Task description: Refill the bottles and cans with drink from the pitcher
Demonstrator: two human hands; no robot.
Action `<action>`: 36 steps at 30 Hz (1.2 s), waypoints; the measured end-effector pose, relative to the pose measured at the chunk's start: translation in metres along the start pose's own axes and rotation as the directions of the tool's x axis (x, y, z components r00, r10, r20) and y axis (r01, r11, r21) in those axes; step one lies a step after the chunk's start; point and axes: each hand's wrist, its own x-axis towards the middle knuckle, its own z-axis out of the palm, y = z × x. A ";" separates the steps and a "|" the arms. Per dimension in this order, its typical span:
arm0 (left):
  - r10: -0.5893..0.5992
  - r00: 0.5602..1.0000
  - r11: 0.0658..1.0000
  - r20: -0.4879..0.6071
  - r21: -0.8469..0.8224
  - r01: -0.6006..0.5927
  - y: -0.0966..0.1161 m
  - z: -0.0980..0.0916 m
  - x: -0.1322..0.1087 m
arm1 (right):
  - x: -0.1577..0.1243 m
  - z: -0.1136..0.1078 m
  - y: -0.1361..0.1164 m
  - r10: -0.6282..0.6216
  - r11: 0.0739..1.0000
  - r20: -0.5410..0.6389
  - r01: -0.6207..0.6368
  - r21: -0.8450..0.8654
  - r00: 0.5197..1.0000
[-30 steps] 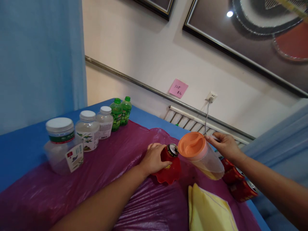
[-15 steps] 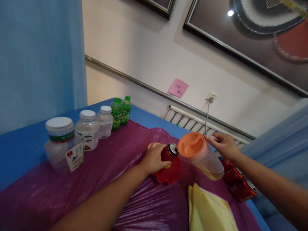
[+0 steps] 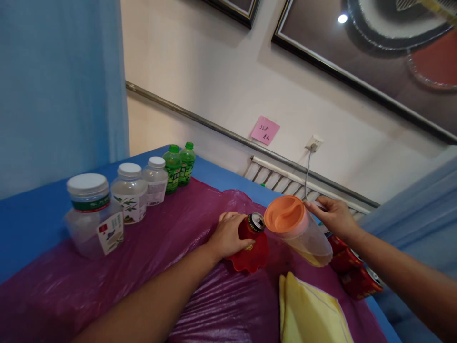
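My left hand is wrapped round a red drink can with a silver top. The can stands on a red dish with a wavy rim. To its right, my right hand grips a clear plastic pitcher by its handle, which is mostly hidden behind the fingers. An orange lid covers the pitcher, and a little yellowish liquid lies low inside it. The pitcher leans toward the can, its lid close by the can's top. Whether liquid is flowing I cannot tell.
Clear jars with white lids and green bottles line the left side. A folded yellow cloth lies in front on the purple plastic sheet. Several red cans stand at the right edge. Behind the table is a white radiator.
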 end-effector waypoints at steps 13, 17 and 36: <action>-0.012 1.000 1.000 -0.003 0.017 0.012 0.000 0.001 0.000 | 0.002 -0.005 -0.009 -0.035 0.999 -0.012 0.034 -0.026 0.999; -0.012 1.000 1.000 -0.002 0.012 0.012 0.000 0.000 0.000 | 0.003 -0.005 -0.010 -0.038 0.997 -0.024 0.036 -0.065 0.999; -0.033 0.999 0.999 -0.011 0.043 0.033 0.005 -0.003 0.000 | -0.004 0.017 0.013 0.119 0.961 -0.099 -0.089 0.263 0.988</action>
